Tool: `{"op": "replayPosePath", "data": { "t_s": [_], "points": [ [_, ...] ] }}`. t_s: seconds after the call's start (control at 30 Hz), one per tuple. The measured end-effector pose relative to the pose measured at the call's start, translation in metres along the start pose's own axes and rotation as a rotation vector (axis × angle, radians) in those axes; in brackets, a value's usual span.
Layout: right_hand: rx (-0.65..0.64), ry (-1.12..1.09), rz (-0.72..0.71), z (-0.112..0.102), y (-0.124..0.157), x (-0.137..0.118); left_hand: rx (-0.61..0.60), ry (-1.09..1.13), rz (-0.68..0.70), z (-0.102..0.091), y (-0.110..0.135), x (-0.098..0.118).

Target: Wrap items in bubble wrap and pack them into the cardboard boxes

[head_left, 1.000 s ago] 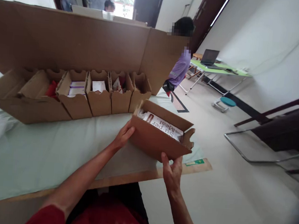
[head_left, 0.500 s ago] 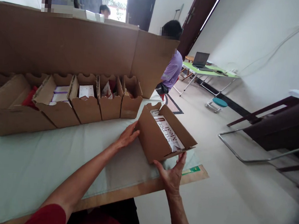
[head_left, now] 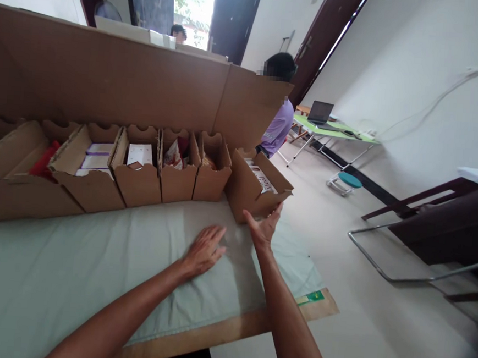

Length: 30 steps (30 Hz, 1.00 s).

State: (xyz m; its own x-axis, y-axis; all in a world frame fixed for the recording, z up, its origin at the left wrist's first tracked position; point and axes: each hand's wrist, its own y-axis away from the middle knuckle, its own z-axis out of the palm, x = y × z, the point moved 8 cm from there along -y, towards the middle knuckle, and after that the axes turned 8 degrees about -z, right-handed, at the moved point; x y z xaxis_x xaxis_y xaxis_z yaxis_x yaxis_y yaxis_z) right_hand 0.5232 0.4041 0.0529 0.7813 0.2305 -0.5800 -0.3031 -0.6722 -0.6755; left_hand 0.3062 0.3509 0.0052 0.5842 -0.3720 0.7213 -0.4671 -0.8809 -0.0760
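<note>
Right hand: The right hand is stretched forward with the palm open and the fingers spread. Its fingertips are laid against the lower front edge of the small box; nothing is gripped.
Left hand: The left hand is laid flat, palm down, on the cloth, near the right hand and apart from the small box. Nothing is held in it.
Small box: An open brown cardboard box is set on the cloth at the right end of the row of boxes, just beside the last one. Whether the two are touching cannot be told. Its top flaps are folded outward.
Contents: A printed packet, white with red lettering, is seen lying inside the small box.
Row of boxes: Several like boxes are lined up side by side inside the large carton, and white, purple and red packets are seen in them.
Large carton: Its long back wall is raised upright behind the row, and a side flap is stood behind the small box.
Counter: The counter is covered by the pale green cloth, with a bare wooden edge left at the near side.
Background: A person in a purple top is seen behind the carton. Farther right, a laptop is set on a green table, with a stool on the floor near it.
</note>
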Motion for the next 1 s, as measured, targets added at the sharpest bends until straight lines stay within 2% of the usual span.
{"op": "replayPosePath", "data": {
  "t_s": [0.07, 0.17, 0.33, 0.47, 0.8, 0.87, 0.93, 1.0],
  "points": [
    [0.01, -0.004, 0.026, 0.021, -0.02, 0.006, 0.04, -0.04, 0.027, 0.0, 0.01, -0.003],
    [0.011, -0.005, 0.03, 0.046, -0.036, 0.006, 0.064, -0.078, 0.025, 0.001, 0.014, -0.004],
    [0.014, 0.041, 0.007, 0.062, -0.038, 0.003, 0.062, -0.13, 0.037, 0.002, 0.012, 0.001],
    [0.004, 0.092, 0.004, 0.066, -0.037, -0.001, 0.075, -0.152, 0.032, 0.002, 0.012, 0.0],
    [-0.036, 0.198, 0.117, 0.077, -0.035, -0.015, 0.069, -0.167, 0.015, 0.001, 0.012, 0.001],
    [-0.045, 0.182, 0.148, 0.073, -0.033, -0.017, 0.069, -0.159, 0.012, -0.001, 0.012, 0.002],
    [-0.037, 0.171, 0.159, 0.06, -0.028, -0.024, 0.075, -0.145, 0.013, -0.002, 0.012, 0.003],
    [-0.014, 0.162, 0.087, 0.042, -0.023, -0.042, 0.08, -0.123, 0.01, -0.002, 0.012, 0.003]
  ]
}}
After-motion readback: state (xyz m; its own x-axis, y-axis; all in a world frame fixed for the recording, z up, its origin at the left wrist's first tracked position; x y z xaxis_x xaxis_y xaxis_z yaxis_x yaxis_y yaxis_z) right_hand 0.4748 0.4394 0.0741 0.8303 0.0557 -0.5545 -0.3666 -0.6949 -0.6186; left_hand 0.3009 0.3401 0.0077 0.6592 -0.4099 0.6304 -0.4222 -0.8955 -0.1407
